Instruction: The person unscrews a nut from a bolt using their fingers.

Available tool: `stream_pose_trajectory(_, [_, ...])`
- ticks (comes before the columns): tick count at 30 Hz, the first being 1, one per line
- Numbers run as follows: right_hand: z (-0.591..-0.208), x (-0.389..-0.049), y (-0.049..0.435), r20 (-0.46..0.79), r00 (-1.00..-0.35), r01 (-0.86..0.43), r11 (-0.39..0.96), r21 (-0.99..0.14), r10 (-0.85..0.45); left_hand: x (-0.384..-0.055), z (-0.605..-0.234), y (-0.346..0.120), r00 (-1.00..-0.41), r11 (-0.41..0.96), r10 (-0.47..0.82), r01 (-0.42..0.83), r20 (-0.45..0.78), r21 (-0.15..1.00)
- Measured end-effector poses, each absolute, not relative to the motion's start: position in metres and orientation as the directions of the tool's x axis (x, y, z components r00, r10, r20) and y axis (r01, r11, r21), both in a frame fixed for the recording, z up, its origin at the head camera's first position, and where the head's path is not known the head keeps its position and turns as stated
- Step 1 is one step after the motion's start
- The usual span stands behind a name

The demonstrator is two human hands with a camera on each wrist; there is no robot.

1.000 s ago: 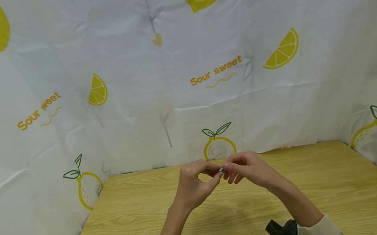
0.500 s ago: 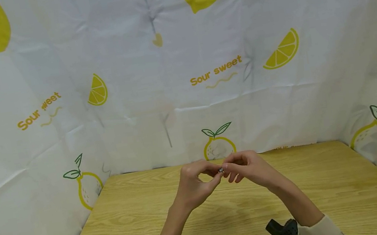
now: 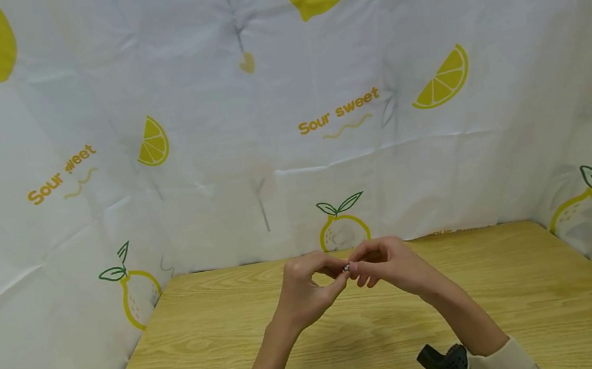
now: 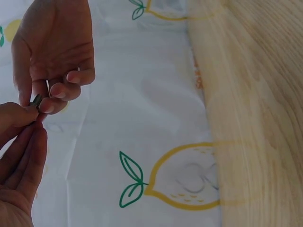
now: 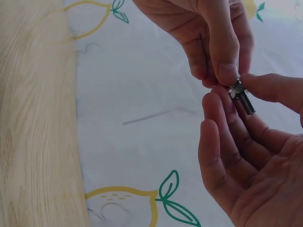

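Observation:
A small metal bolt (image 5: 246, 105) with a threaded shank is held between the two hands, above the table. Near one end of its thread sits a hexagonal nut (image 5: 235, 90). My left hand (image 3: 307, 290) pinches the bolt's upper end between thumb and fingers, which hide that end. With thumb and forefinger my right hand (image 3: 397, 266) pinches at the nut; its other fingers are loosely bent. In the right wrist view the threaded end points down toward the right palm. Only a dark sliver of the bolt (image 4: 36, 100) shows in the left wrist view.
A wood-grain table (image 3: 228, 347) lies under the hands. White sheeting (image 3: 219, 208) printed with lemons stands along its back and both sides. Black wrist-worn devices (image 3: 443, 361) sit by the beige cuffs.
My right thumb and fingers have shifted slightly around the small metal piece. The left hand stays nearly in place, and both arms hold the same position.

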State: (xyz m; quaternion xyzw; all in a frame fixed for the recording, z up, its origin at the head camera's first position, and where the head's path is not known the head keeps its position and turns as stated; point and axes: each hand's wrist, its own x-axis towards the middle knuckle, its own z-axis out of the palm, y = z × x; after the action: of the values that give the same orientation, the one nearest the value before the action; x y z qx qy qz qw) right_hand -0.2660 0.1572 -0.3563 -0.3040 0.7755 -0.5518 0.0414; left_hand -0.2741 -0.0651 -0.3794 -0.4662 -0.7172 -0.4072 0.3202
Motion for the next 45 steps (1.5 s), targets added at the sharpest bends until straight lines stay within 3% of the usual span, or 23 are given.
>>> stream_pose_trajectory(5, [-0.3556, -0.2663, 0.1578, 0.288, -0.800, -0.444, 0.198, -0.874, -0.526, -0.2735, -0.3795, -0.0654, -0.380, 0.245, 0.400, 0.921, 0.834, 0.302])
stream_pose_trajectory(11, [-0.3542, -0.2645, 0.1569, 0.280, -0.819, -0.448, 0.253, -0.858, -0.500, -0.2726, -0.3785, -0.0655, -0.362, 0.244, 0.399, 0.927, 0.842, 0.283])
stream_pose_trajectory(18, [-0.3550, -0.2641, 0.1573, 0.311, -0.826, -0.453, 0.225, -0.863, -0.471, -0.2723, -0.3776, -0.0658, -0.340, 0.231, 0.403, 0.936, 0.850, 0.265])
stream_pose_trajectory(30, [-0.3553, -0.2661, 0.1585, 0.271, -0.815, -0.448, 0.260, -0.855, -0.512, -0.2733, -0.3797, -0.0639, -0.346, 0.228, 0.402, 0.934, 0.848, 0.274])
stream_pose_trajectory(45, [-0.3545, -0.2629, 0.1594, 0.297, -0.819, -0.442, 0.208, -0.873, -0.491, -0.2734, -0.3799, -0.0638, -0.335, 0.232, 0.407, 0.938, 0.850, 0.258])
